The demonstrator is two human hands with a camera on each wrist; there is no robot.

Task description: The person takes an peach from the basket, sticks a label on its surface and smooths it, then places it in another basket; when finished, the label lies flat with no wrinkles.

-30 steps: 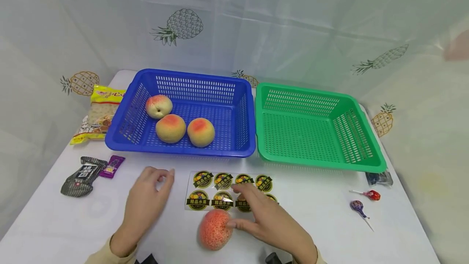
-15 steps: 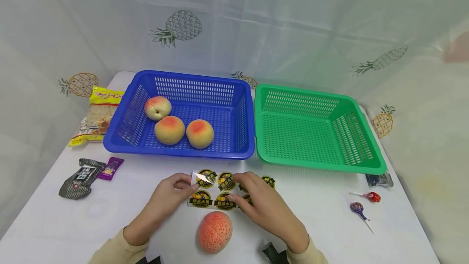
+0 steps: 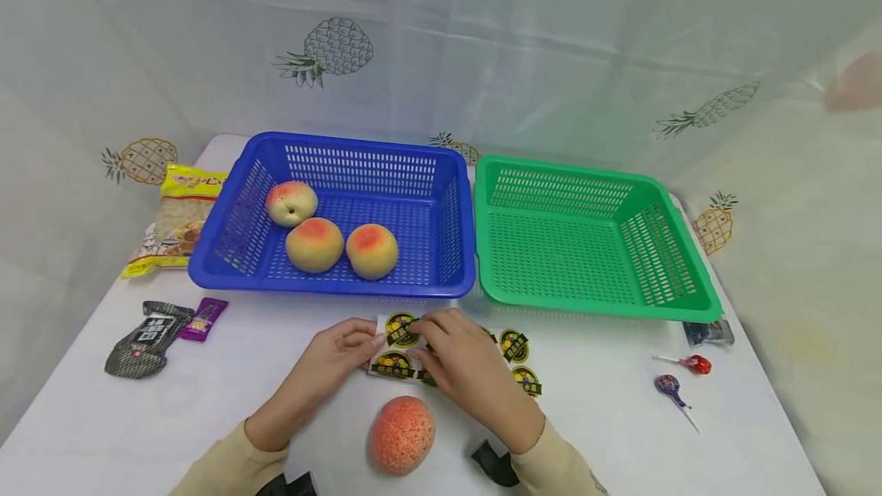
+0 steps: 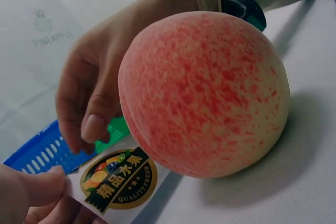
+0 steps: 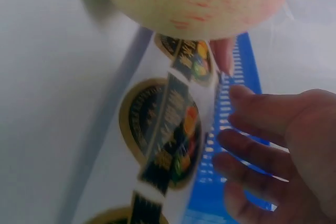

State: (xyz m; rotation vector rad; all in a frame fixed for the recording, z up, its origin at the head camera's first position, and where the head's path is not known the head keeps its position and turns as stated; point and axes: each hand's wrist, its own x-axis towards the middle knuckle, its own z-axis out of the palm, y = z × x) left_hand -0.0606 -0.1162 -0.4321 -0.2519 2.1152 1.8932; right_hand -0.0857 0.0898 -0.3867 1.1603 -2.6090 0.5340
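My left hand [image 3: 334,358] pinches the left end of a sheet of round black-and-gold fruit stickers [image 3: 393,365], thumb on top. In the left wrist view the left thumb [image 4: 44,184] presses on the sheet's corner beside a sticker [image 4: 119,179]. Over the middle of the sheet hovers my right hand [image 3: 468,366], its fingers loosely bent and hiding several stickers. The right wrist view puts these fingers [image 5: 252,150] beside the raised sheet, apart from it. A reddish peach [image 3: 403,435] lies on the table just in front of the sheet, between my forearms.
Behind the sheet stand a blue basket [image 3: 331,286] with 3 peaches and a green basket [image 3: 592,308]. To the left lie a yellow snack bag [image 3: 181,220], a black packet [image 3: 148,339] and a purple packet [image 3: 203,318]. Two lollipops [image 3: 697,363] lie at right.
My left hand has come right from the bare table and taken the sheet's left end, which is now lifted. The right hand has left the peach and moved over the sheet, slightly leftward.
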